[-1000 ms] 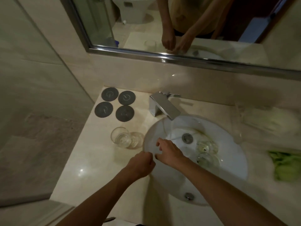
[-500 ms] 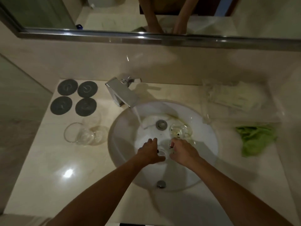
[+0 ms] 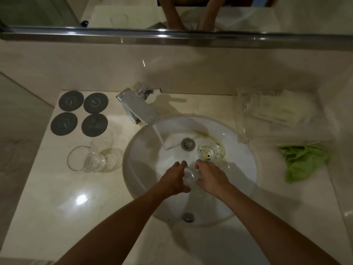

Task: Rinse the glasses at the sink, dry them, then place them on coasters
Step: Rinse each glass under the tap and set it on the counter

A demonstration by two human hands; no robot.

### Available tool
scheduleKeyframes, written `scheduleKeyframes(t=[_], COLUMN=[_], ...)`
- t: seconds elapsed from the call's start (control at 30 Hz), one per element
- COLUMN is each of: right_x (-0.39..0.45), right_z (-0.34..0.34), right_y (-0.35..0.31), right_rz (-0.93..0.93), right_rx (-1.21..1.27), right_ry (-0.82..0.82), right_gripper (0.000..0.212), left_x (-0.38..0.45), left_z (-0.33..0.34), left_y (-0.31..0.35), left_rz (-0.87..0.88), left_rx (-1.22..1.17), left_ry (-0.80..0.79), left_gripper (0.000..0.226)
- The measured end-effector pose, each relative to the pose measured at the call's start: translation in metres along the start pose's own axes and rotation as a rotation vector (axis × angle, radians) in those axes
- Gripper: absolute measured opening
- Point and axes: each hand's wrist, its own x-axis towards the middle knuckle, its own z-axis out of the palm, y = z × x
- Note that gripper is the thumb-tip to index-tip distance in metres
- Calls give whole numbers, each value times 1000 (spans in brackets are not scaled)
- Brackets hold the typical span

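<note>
Over the white sink bowl [image 3: 242, 175] my left hand [image 3: 172, 180] and my right hand [image 3: 211, 177] both grip a small clear glass [image 3: 189, 175] between them. A second glass [image 3: 207, 151], with a dirty yellowish residue, lies in the bowl beside the drain [image 3: 188, 144]. Water runs from the chrome tap [image 3: 137, 109] into the bowl, left of the drain. Two clear glasses [image 3: 93, 159] lie on their sides on the counter left of the sink. Four round dark grey coasters [image 3: 79, 113] sit at the back left corner.
A crumpled green cloth [image 3: 303, 159] lies on the counter right of the sink. Behind it stands a clear plastic holder with pale folded packets [image 3: 275, 111]. A mirror with a chrome frame [image 3: 172, 38] runs along the wall. The counter drops off at the left edge.
Both hands moved from the sink's left rim into the bowl and took hold of a glass. The camera tilted down and shifted right; water now runs from the tap.
</note>
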Motion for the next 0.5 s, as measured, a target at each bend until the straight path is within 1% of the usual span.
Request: scheduleKeyframes(t=[0.07,0.17,0.23,0.27,0.33,0.43,0.5], right_x=[6,17,26,32,44,59,67], right_z=[3,10,16,18,21,22,23], right_y=[-5,-18,-32,-40,-57,-79,-89], right_rz=[-31,-87,-119,-133,-146,-163,-190], right_rx=[42,118,224,287,379,441,463], right_ry=[-17,-36,-10,23,125,280,334], right_gripper=[59,91,104,107,107,96,91], left_x=[-2,-5,-5,-4,-5,-8,-11], left_z=[-11,-34,-53,-61,-79,-98,-108], left_y=[-3,-8,-10,-11,-13,-16,-22], left_rz=[-15,-38,-52,-57,-65,-45,-44], left_rx=[-52,-154,-227,-259,-312,-353,-355], left_ry=[60,196,292,328,368,427,457], left_gripper=[79,79,74,72,71,73,77])
